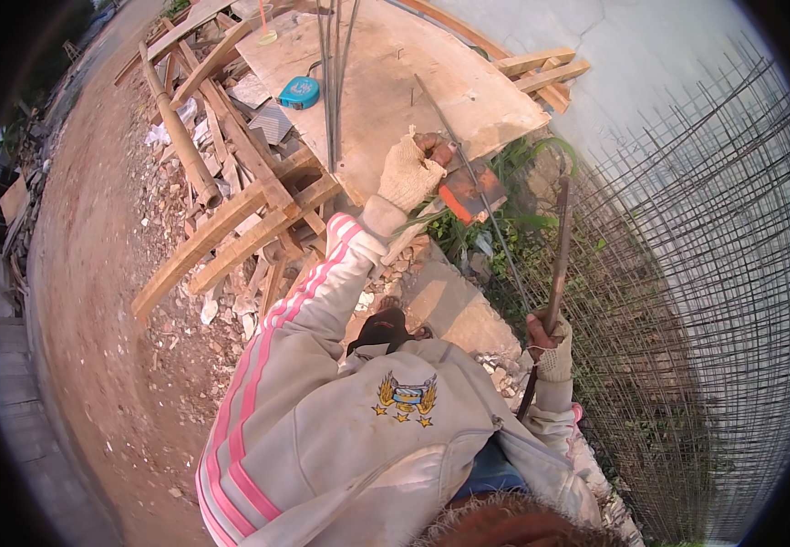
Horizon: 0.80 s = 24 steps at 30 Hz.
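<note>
Left hand (410, 169) gripping thin rebar (477, 196) at bench (395, 100) edge, frame centre; right hand (552, 346) clenching long bending lever (559, 246) lower right, rod running diagonally between.

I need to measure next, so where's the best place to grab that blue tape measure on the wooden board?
Grip the blue tape measure across its two flat faces, coming from above. It lies flat on the wooden board with open wood around it, clear of the steel rods to its right.
</note>
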Motion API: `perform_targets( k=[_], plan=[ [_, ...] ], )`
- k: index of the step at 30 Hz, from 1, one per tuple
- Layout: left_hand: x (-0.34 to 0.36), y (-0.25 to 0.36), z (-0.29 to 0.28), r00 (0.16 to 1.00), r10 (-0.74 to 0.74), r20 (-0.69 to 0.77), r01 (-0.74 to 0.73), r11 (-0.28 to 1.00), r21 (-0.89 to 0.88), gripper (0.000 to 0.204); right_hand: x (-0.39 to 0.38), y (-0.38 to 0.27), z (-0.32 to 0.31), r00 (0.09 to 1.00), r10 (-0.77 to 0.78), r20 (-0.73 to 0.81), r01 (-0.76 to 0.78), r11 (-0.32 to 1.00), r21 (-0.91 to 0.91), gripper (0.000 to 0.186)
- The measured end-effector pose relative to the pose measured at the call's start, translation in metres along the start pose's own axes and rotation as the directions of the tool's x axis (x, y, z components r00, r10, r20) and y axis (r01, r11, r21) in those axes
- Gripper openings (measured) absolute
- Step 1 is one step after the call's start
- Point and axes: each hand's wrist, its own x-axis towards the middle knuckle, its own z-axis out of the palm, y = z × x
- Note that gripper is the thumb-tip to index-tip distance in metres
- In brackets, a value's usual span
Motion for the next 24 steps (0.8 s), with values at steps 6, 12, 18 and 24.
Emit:
perform_targets(
  k=[6,12,18,24],
  plan=[
    [0.083,-0.024,0.003,0.974,0.225,-0.035,-0.177,0.848,0.500,0.029,0.037,-0.025,0.039,0.997,-0.077,-0.015,0.076,0.995,-0.064,0.026],
    [0.128,-0.067,0.012,0.964,0.234,0.124,-0.264,0.801,0.537,0.054,0.050,-0.055,0.063,0.997,-0.076,-0.022,0.073,0.990,-0.117,0.022],
    [0.143,-0.091,0.004,0.886,0.341,0.316,-0.460,0.739,0.493,0.026,0.052,-0.068,0.067,0.995,0.043,-0.086,-0.061,0.974,-0.217,0.022],
    [0.137,-0.087,0.002,0.888,0.291,0.356,-0.444,0.744,0.499,0.029,0.062,-0.058,0.061,0.998,-0.015,-0.054,0.001,0.970,-0.245,0.023]
  ],
)
